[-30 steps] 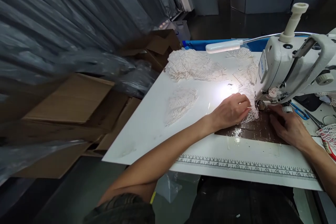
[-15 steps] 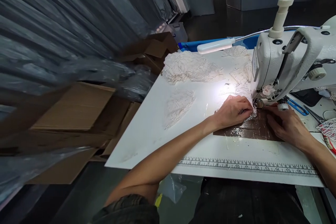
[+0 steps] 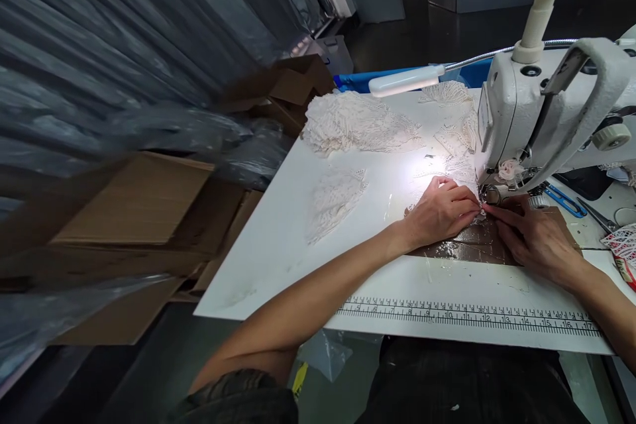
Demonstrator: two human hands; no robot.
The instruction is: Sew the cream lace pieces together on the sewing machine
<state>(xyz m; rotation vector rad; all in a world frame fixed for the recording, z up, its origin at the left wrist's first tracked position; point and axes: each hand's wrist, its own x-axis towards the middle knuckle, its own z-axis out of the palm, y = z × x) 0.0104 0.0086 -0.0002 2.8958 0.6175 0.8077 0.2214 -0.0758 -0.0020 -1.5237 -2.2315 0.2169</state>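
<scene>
A white sewing machine (image 3: 501, 112) stands at the right, its needle area over a brown taped patch (image 3: 462, 245) on the white table. My left hand (image 3: 442, 212) is closed on a piece of white lace (image 3: 464, 169) just left of the presser foot, fingertips together on its edge. From the other side, my right hand (image 3: 539, 235) reaches in with its index finger stretched to the lace edge, touching close to my left fingertips. The rest of its fingers are loosely bent on the brown patch. Part of the lace is hidden beneath my left hand.
Behind lies a heap of white lace (image 3: 355, 122), with a single lace piece (image 3: 336, 202) nearer. A lamp (image 3: 407, 81) hangs over the table. Blue thread snips (image 3: 566, 200) and scissors (image 3: 596, 214) lie at right. A printed ruler (image 3: 467, 313) runs along the front edge; cardboard boxes (image 3: 134, 199) stand left.
My right hand has moved left, its index finger now meeting the lace edge beside my left fingertips. My left hand stays nearly in place. The view has shifted slightly.
</scene>
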